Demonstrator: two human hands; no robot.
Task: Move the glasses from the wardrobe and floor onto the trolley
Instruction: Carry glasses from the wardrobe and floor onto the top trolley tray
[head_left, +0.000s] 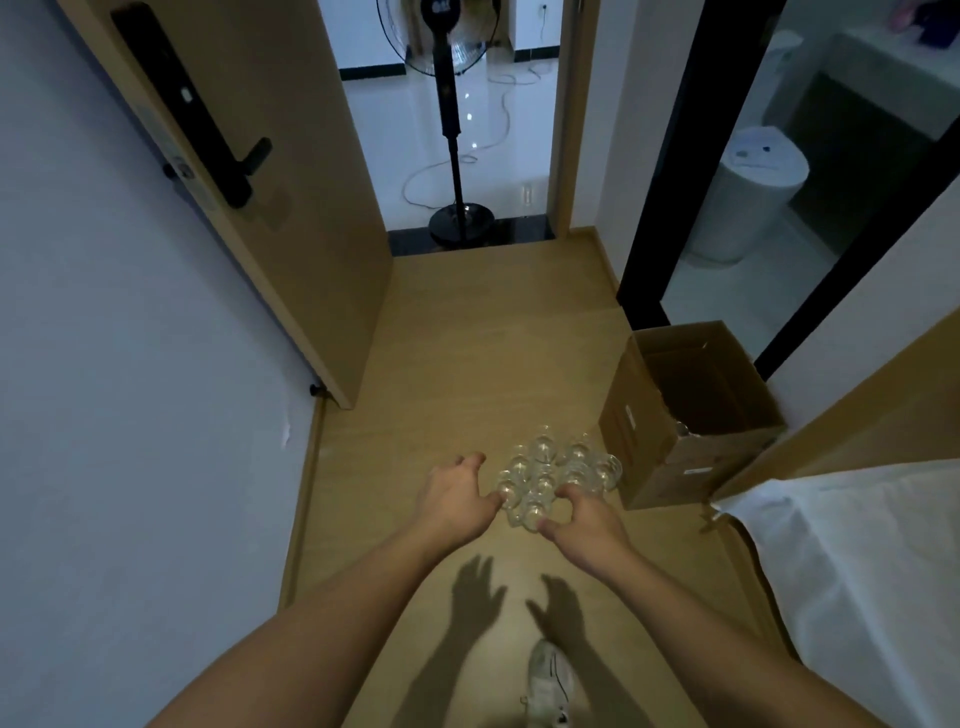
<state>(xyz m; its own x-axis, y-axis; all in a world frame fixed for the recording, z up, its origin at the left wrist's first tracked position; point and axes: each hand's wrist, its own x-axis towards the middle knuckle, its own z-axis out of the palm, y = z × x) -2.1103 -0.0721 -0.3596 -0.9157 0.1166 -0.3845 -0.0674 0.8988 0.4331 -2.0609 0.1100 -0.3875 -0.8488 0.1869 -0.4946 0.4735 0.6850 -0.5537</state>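
I am bent over the cluster of clear drinking glasses (558, 475) standing packed together on the pale wooden floor (483, 338), both arms stretched down toward its near edge. My left hand (457, 499) reaches in from the left with its fingers spread and slightly bent, the fingertips at the outermost glass; its grip holds nothing yet. My right hand (584, 512) comes at the near right side with fingers curled downward over a glass rim, though I cannot tell whether that grip has already closed on one. The glasses look to be touching, so I judge the step goes best if I take the nearest outer ones first, pinch each firmly by its wall, and lift straight up so that no neighbour is knocked over. The floor is smooth and hard, which would be unkind to a dropped glass. Just beside the cluster on the right stands an open brown cardboard box (691, 410), and a white-sheeted bed (852, 571) fills the right corner. Ahead, a tan wooden door (249, 171) stands open onto a black pedestal fan (452, 119). No trolley is in view.
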